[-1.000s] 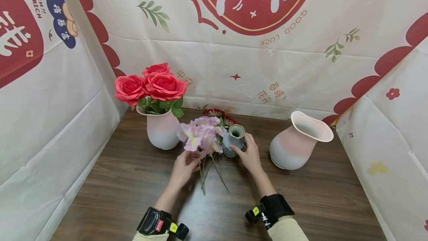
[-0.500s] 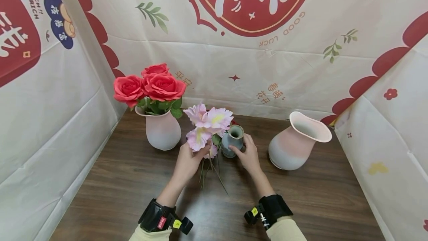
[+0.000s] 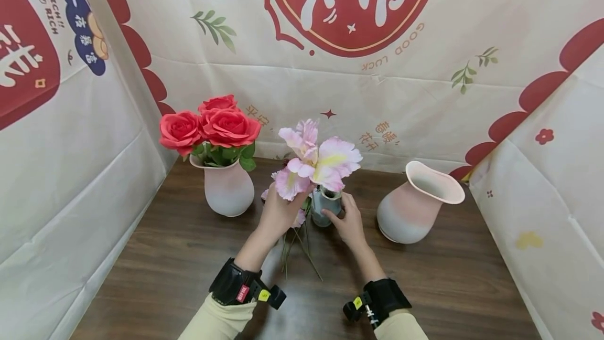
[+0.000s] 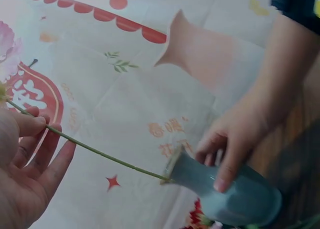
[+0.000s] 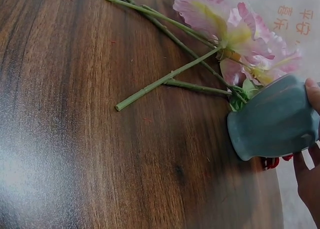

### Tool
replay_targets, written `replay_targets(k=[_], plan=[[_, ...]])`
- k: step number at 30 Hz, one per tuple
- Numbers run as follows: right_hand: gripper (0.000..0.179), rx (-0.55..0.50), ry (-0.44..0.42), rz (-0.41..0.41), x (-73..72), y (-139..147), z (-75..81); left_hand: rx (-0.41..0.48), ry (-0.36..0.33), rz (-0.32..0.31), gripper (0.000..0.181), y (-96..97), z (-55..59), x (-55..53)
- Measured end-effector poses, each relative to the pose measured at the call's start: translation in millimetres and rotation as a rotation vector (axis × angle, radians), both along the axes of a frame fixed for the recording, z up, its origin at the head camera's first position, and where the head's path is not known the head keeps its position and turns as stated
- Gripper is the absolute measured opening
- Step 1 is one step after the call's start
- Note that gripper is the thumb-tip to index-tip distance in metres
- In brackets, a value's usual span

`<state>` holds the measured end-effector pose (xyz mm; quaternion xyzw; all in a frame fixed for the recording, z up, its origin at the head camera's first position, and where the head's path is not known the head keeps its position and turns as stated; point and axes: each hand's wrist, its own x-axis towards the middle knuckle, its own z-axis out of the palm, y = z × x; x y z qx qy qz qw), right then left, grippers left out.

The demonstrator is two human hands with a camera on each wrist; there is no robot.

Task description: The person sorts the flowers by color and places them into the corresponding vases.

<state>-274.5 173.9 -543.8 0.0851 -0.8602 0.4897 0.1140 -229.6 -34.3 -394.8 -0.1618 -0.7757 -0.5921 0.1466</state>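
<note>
My left hand [image 3: 278,214] pinches the thin green stem [image 4: 110,157] of a pink-and-yellow artificial iris [image 3: 337,164] between thumb and fingers. The lower end of that stem is at the mouth of a small blue-grey vase [image 4: 240,194], as the left wrist view shows. Upright on the table, the vase is gripped around its side by my right hand [image 3: 351,227]. Beside it lie more pink irises [image 5: 235,34], their cut stems [image 5: 165,81] crossing on the wood. Dark red flowers [image 4: 195,216] show partly behind the vase.
A pink-and-white vase [image 3: 228,193] with red roses [image 3: 231,127] stands at the back left. Another pink-and-white vase [image 3: 406,216], holding no flowers, stands to the right. Printed white cloth [image 3: 302,88] walls the dark wooden table [image 3: 165,277] at the back and both sides.
My left hand has taken one pink iris from the pile, raised it and moved it right to above the small vase. My right hand stays on the vase.
</note>
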Motion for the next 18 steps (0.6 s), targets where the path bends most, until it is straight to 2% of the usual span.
replay_targets(k=[5, 9, 14, 18], plan=[[0.058, -0.009, 0.034, 0.0, 0.2, -0.1, -0.1, 0.016, -0.036, -0.008, 0.034, 12.3, 15.1, -9.4], [0.059, -0.003, 0.061, 0.005, 1.1, -0.1, -0.9, 0.024, -0.059, -0.025, 0.031, 21.3, 19.4, -15.0], [0.061, -0.013, 0.067, 0.021, 0.8, 1.7, -0.9, 0.069, -0.103, -0.064, 0.032, 29.9, 16.4, -20.3], [0.059, -0.01, 0.071, 0.016, -0.6, 3.2, -0.8, 0.092, -0.111, -0.113, 0.033, 35.9, 7.9, -29.0]])
